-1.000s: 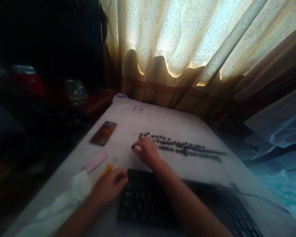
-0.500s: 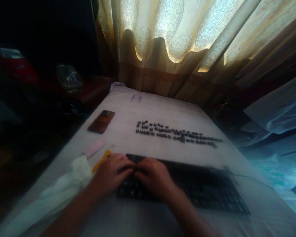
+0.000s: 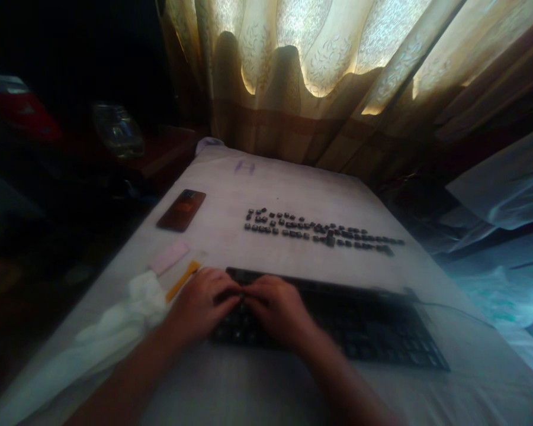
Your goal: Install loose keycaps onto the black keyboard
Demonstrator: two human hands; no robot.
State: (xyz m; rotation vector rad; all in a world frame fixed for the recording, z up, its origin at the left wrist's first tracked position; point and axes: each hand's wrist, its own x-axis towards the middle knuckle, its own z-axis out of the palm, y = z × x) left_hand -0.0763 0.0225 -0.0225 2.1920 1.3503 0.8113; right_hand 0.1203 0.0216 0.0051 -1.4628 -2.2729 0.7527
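A black keyboard (image 3: pixel 364 322) lies across the table in front of me, partly under my hands. Over its far left corner, my left hand (image 3: pixel 202 305) has thumb and fingers pinched together. My right hand (image 3: pixel 278 307) meets it there, its fingers also pinched, fingertips touching or nearly touching the left ones. Whatever is between the fingertips is too small and dark to make out. Beyond the keyboard, many loose black keycaps (image 3: pixel 296 234) are laid out in rough rows. Some keys are still seated at the keyboard's left and right ends; its middle is too dark to read.
Left of the keyboard are a yellow-handled tool (image 3: pixel 182 282), a pink rectangular piece (image 3: pixel 169 257) and a crumpled white cloth (image 3: pixel 111 328). A brown phone (image 3: pixel 182 210) lies farther back. A cable (image 3: pixel 455 307) runs off the keyboard to the right. Curtains (image 3: pixel 257 127) hang behind the table.
The camera has tilted slightly, so the table and its things sit a little higher in view. Both hands stay pinched at the same keyboard corner, with fingertips drawn closer together.
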